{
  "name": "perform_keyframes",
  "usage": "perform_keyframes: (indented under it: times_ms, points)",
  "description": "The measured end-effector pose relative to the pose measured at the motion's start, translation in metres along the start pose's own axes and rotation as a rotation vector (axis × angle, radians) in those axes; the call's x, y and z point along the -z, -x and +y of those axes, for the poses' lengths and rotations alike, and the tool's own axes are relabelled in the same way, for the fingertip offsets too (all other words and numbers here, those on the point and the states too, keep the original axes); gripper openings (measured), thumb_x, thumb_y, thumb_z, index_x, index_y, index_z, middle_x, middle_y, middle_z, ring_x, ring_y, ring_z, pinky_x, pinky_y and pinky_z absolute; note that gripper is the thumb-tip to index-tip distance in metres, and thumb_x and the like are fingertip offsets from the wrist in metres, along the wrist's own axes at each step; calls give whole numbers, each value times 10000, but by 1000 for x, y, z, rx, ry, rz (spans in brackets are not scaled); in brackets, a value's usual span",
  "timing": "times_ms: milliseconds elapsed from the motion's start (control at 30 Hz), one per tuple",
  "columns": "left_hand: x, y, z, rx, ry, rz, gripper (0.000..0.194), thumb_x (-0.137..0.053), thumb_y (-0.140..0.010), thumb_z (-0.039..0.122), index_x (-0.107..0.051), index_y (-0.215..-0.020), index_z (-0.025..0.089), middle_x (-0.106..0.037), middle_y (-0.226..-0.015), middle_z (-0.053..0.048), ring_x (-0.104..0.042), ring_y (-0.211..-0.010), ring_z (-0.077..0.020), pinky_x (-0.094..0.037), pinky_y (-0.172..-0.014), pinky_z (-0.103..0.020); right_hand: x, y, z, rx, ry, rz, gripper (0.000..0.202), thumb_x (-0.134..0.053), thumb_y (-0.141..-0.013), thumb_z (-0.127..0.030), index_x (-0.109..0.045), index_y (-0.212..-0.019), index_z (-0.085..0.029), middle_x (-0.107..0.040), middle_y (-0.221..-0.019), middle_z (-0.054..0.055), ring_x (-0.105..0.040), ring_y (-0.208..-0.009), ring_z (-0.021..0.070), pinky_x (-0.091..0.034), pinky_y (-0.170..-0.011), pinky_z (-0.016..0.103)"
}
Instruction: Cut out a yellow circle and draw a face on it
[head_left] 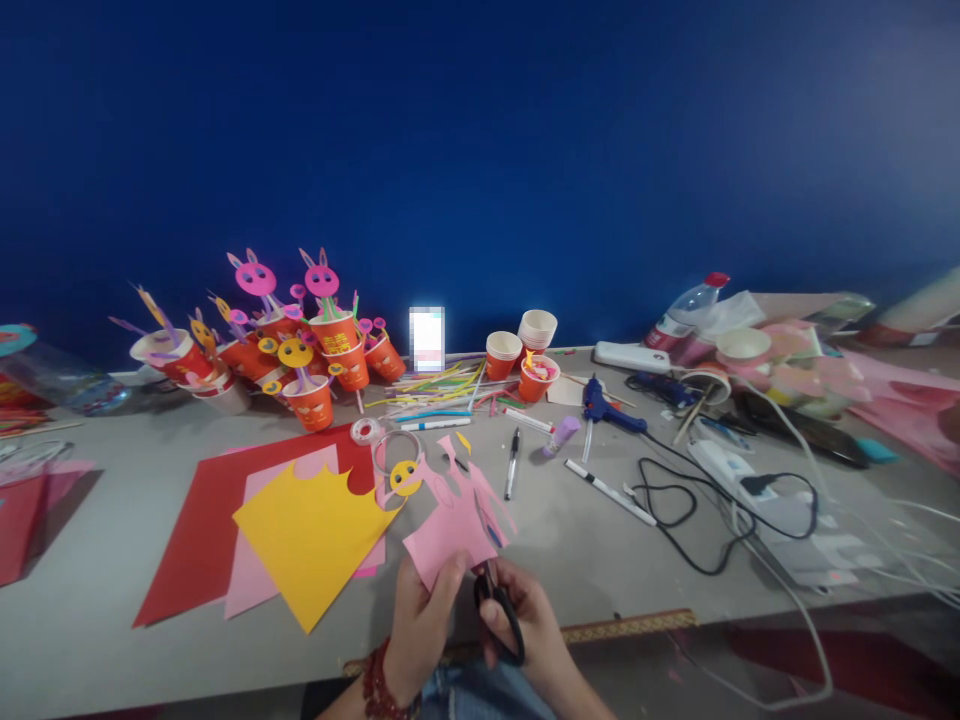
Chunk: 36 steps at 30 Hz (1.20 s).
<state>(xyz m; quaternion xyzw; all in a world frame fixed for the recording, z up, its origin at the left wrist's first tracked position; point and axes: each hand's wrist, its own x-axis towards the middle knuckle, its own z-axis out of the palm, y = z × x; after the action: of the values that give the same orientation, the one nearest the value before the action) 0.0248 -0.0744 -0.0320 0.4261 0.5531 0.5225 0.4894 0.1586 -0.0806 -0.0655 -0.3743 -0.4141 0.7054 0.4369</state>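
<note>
My left hand (427,620), with a red beaded bracelet at the wrist, grips the lower edge of a pink paper sheet (442,535) with cut-out gaps along its top. My right hand (525,610) is closed round black-handled scissors (510,630), whose blades point up at the pink paper's lower right. Just beyond the paper's left side lies a yellow smiley disc (405,478). A yellow sheet (315,530) with scalloped cuts rests on pink and red sheets (187,540) left of my hands.
Decorated red cups (307,402) stand at the back left, colored strips (435,390) beside them. A black pen (513,465), a white marker (609,492), a blue glue gun (611,408), black cable (686,530) and a power strip (731,470) lie to the right.
</note>
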Motion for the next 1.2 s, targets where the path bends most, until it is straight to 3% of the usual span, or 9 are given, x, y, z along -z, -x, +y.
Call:
perform_keyframes:
  times_ms: [267, 467, 700, 933, 1033, 1200]
  points:
    - [-1, 0, 3, 19, 26, 8, 352, -666, -815, 465, -726, -910, 131, -748, -870, -102, -698, -790, -240, -580, -723, -321, -1, -2, 1, 17, 17, -9, 587, -703, -676, -717, -411, -689, -208, -394, -482, -101, -403, -294, 37, -276, -298, 132]
    - [-2, -1, 2, 60, 32, -4, 355, -652, -824, 466, -733, -883, 125, -746, -827, -89, -689, -703, -224, -579, -634, -308, -2, -2, 0, 11, 24, 5, 591, -697, -674, -726, -418, -684, -205, -397, -495, -98, -400, -294, 34, -271, -299, 135]
    - [-1, -4, 0, 63, 23, -9, 333, -637, -834, 457, -732, -893, 143, -750, -879, -86, -696, -797, -232, -575, -724, -305, -2, -4, 2, 4, 42, 22, 586, -690, -682, -726, -423, -693, -204, -401, -523, -95, -397, -298, 28, -274, -295, 138]
    - [1, -7, -5, 59, -21, -14, 355, -637, -826, 474, -734, -842, 133, -739, -766, -75, -680, -732, -233, -566, -681, -316, -1, -5, 4, -38, 89, 42, 580, -661, -708, -729, -414, -683, -206, -390, -520, -102, -390, -298, 28, -272, -303, 147]
    - [2, -8, -7, 73, -32, 1, 353, -630, -830, 469, -736, -861, 133, -753, -825, -89, -690, -766, -243, -568, -708, -336, -1, -5, 4, -55, 94, 35, 591, -664, -697, -739, -395, -697, -211, -388, -523, -106, -426, -313, 40, -265, -319, 148]
    - [15, -23, -8, 48, -31, 65, 331, -648, -823, 447, -732, -829, 127, -756, -837, -103, -700, -791, -243, -560, -772, -348, 5, -2, 0, -133, 127, -36, 613, -694, -649, -748, -390, -724, -222, -414, -470, -104, -502, -358, 90, -265, -362, 168]
